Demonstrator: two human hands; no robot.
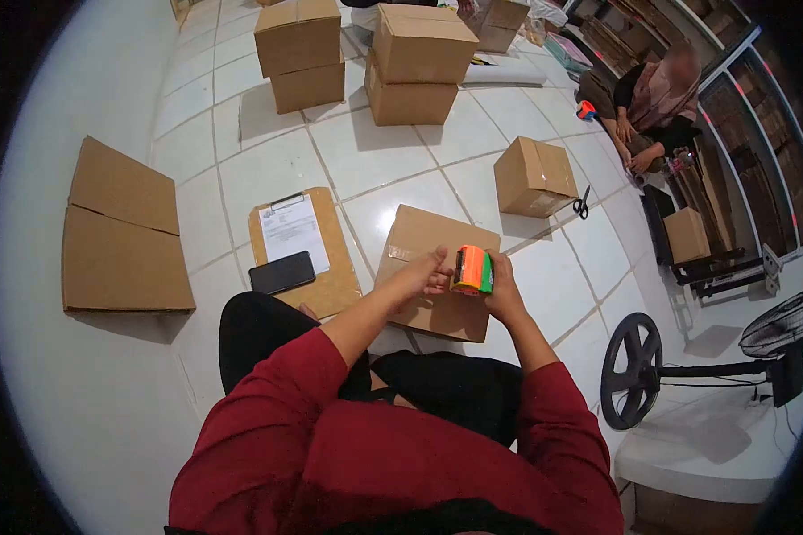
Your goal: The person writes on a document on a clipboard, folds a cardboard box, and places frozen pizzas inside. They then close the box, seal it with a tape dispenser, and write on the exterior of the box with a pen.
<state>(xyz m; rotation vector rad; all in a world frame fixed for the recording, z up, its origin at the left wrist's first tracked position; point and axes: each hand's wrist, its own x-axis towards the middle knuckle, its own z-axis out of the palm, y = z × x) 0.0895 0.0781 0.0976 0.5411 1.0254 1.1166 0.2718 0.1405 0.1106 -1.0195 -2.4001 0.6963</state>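
Note:
A closed cardboard box (437,314) lies on the tiled floor just in front of my crossed legs, with a strip of clear tape near its left side. Above it, my right hand (506,287) grips an orange and green tape dispenser (473,270). My left hand (426,273) is at the dispenser's left side, its fingers partly curled; whether they pinch a tape end is too small to tell. Left of the box are a clipboard (330,290) with a printed sheet (292,234) and a black phone (282,273) on its lower left part.
Stacked boxes (302,45) (419,53) stand ahead. A flattened carton (125,236) leans by the left wall. A smaller box (535,176) and black scissors (581,203) lie right of centre. Another person (656,98) sits at the upper right. A fan (633,370) is at right.

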